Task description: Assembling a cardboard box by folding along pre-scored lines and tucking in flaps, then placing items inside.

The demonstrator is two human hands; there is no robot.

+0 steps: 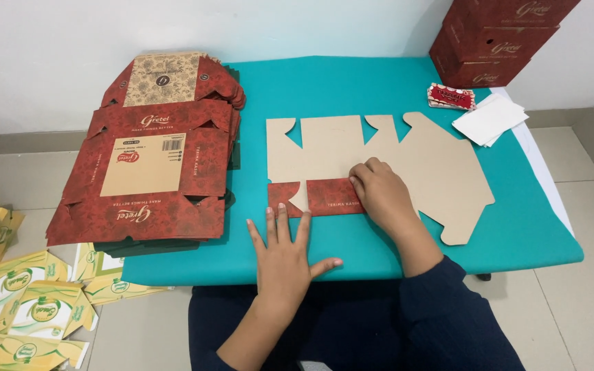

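A flat die-cut cardboard box blank (pixel 434 172) lies plain brown side up on the teal table (pixel 517 233). Its near flap (pixel 324 196) is folded over and shows the red printed side. My right hand (pixel 379 196) presses with closed fingers on the right end of that red flap, along the fold. Spread flat on the table just in front of the flap, my left hand (pixel 283 251) has its fingertips touching the flap's near edge. Neither hand grips anything.
A tall stack of flat red box blanks (pixel 149 178) fills the table's left side. Assembled red boxes (pixel 496 38) stand at the back right, with a small red packet (pixel 450 96) and white paper sheets (pixel 491 118) beside them. Yellow-green flat cartons (pixel 29 309) lie on the floor, left.
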